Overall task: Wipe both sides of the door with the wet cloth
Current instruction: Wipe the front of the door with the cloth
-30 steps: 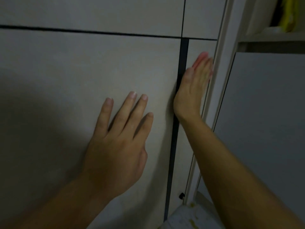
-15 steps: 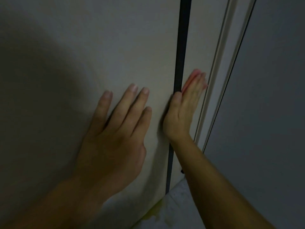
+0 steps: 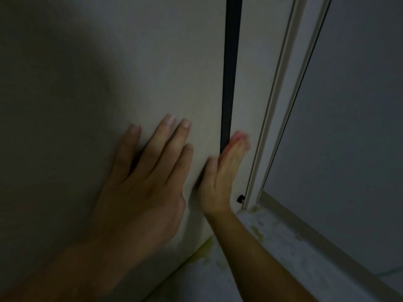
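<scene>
While head view faces dim pale door, left hand lies flat on it, fingers straight, spread; grip open, holding nothing. Right hand just beside, edge-on against door at dark vertical strip; fingers straight, blurred, tips pinkish; grip open. Frame right of hand. Stained floor below.

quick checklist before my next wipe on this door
1. Left hand flat on door panel: ok.
2. Right hand, fingers straight, at the dark strip: ok.
3. Wet cloth in hand: cannot tell; only a pink blur at the right fingertips.
4. Floor by the door clean: not ok, yellowish stains.
5. Black stopper apart from right wrist: ok.
</scene>
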`<state>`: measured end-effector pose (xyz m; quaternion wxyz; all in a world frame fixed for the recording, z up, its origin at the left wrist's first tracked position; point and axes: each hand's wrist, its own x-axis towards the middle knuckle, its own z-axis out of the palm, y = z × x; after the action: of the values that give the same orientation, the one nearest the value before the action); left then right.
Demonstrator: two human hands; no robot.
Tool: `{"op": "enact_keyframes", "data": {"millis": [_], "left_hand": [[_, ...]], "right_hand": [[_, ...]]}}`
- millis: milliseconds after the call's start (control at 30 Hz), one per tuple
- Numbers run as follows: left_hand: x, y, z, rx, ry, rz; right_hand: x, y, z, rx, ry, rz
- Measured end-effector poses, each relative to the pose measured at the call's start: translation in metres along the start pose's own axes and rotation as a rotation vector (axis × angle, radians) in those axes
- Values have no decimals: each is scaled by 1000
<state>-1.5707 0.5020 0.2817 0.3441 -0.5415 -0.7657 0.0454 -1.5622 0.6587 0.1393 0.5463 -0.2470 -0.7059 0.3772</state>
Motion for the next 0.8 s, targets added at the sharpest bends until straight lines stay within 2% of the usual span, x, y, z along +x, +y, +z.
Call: {"op": "enact_keyframes", "data": {"millis": [133, 200, 300, 367, 533, 600, 700, 800], "left_hand": [[-9, 7, 12, 19, -44, 38], [-11, 9, 16, 24, -50, 38], [-11, 11, 19, 28, -34, 29], [-12, 11, 21, 49, -31, 37], [-14, 11, 27, 60, -31, 65], [-14, 12, 30, 59, -47, 79], [-15, 12, 31, 80, -61, 96], [-17, 11, 31, 93, -73, 108]], "right_hand": [[-55, 78, -5, 149, -30, 634], [-38, 90, -6, 230, -5, 770], [-19, 96, -11, 271, 62, 680], [-40, 101, -9, 239, 16, 634], [-98, 108, -2, 214, -81, 804], [-86, 107, 2, 271, -45, 900], [-76, 105, 7, 293, 72, 917], [-109, 104, 11, 320, 21, 971]]}}
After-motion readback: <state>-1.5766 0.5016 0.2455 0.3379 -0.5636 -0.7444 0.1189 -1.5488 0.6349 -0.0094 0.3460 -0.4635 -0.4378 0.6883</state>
